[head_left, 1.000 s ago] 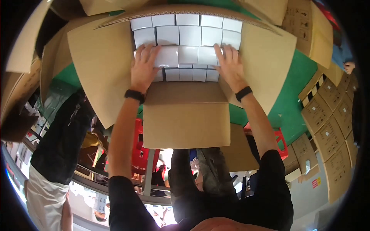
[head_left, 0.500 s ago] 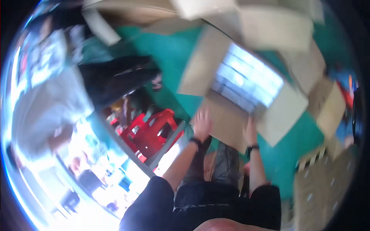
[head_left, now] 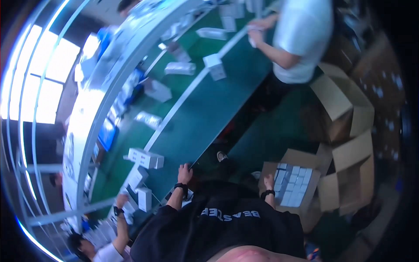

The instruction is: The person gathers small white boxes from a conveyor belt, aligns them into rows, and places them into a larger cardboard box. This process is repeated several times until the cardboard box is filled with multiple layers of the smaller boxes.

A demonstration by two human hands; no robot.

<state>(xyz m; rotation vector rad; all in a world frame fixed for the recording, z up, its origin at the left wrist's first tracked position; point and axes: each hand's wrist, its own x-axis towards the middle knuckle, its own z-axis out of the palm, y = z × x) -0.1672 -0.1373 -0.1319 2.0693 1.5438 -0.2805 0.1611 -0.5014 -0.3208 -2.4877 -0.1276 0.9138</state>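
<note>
Green tabletop (head_left: 201,109) stretched left, left hand (head_left: 185,174) at its edge, right hand (head_left: 269,182) by brown cardboard box (head_left: 300,157), fingers part-curled, hold unclear

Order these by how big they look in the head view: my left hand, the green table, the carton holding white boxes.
1. Green table
2. Carton holding white boxes
3. Left hand

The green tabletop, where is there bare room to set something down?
Bare: the green tabletop along its near edge, beyond your left hand toward the white-shirted co-worker. Crowded: the lower-left end of the white line, where white boxes bunch.
</note>
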